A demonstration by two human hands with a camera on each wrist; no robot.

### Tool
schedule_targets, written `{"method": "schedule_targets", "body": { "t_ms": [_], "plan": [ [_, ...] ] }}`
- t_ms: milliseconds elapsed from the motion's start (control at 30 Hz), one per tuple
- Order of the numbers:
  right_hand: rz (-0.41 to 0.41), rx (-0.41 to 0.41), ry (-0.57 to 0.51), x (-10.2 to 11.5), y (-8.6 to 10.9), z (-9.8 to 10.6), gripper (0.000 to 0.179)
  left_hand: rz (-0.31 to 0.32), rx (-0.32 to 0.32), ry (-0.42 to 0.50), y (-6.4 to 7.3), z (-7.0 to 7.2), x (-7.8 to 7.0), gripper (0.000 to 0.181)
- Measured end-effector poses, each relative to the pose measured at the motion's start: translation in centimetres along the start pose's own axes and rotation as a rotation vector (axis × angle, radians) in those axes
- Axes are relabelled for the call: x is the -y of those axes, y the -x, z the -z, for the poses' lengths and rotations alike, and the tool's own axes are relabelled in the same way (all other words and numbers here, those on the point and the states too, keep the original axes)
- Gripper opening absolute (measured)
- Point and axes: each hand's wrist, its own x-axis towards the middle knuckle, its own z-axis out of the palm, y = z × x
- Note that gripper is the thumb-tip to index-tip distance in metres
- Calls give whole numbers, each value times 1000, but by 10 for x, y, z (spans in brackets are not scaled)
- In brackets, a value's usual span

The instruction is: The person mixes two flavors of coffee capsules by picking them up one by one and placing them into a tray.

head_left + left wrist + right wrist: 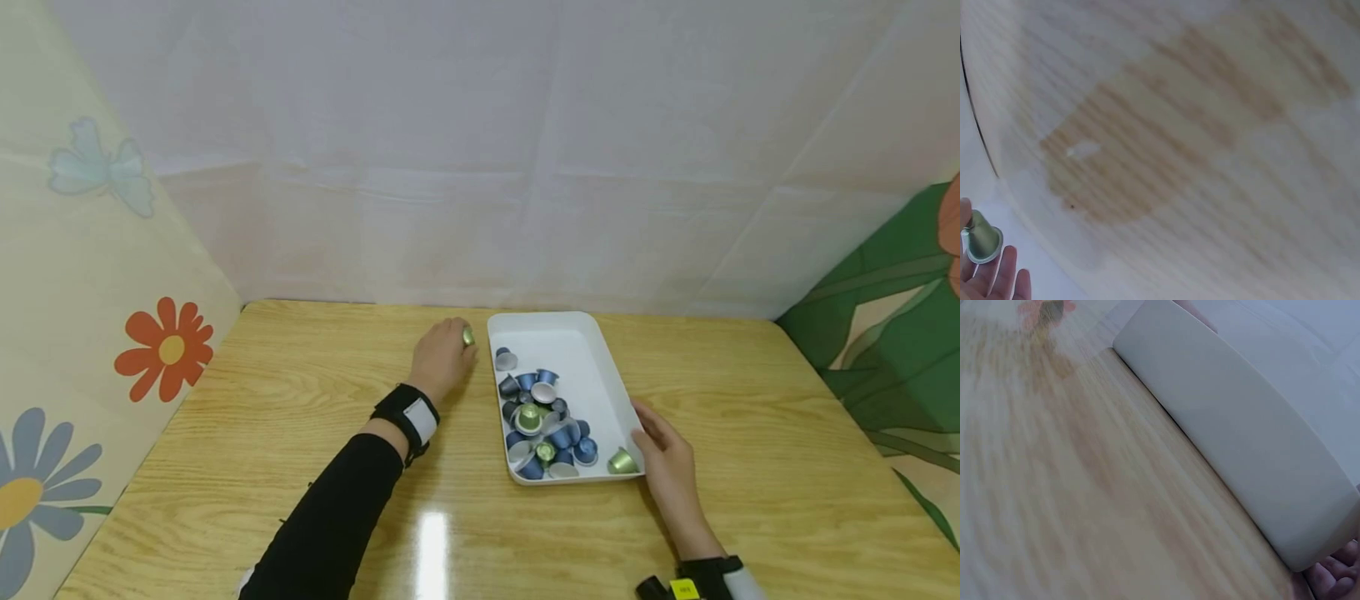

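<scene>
Left of the tray, my left hand [441,358] pinches a green coffee capsule [468,336]. In the left wrist view the capsule [984,237] shows its flared rim, held near the thumb and fingers. My right hand [667,467] grips the near right corner of a white tray [592,358], thumb on the rim. In the right wrist view the tray's side wall [1222,425] stands on the table with curled fingers [1335,575] at its corner. Blue, dark and green coffee capsules [562,433] lie heaped along the tray's left side. One green capsule [622,461] sits by the right hand.
The wooden table [300,367] ends at a white cloth backdrop [450,167] behind the tray. A panel with painted flowers [165,346] stands at the left, and a green leaf-patterned panel [885,333] at the right.
</scene>
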Motion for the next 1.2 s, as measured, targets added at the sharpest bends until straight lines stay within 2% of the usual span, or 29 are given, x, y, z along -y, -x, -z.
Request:
{"method": "schedule_targets", "body": {
  "t_ms": [167, 333, 533, 800, 1000, 1200],
  "plan": [
    [-1, 2, -6, 0, 0, 0, 43, -8, -39, 13, -2, 4, -3, 39],
    [-8, 1, -3, -1, 0, -1, 43, -47, -52, 40, -5, 5, -16, 40],
    [-1, -3, 1, 0, -1, -2, 43, -109, -25, 51, -8, 3, -39, 42],
    [-5, 2, 1, -1, -1, -2, 43, -198, 20, -1, -8, 2, -66, 44],
    [-4, -1, 0, 0, -1, -2, 43, -233, 34, -50, -9, -4, -76, 43],
    [-8, -4, 2, 0, 0, -2, 43, -240, 41, -66, -8, -7, -78, 43]
  ]
}}
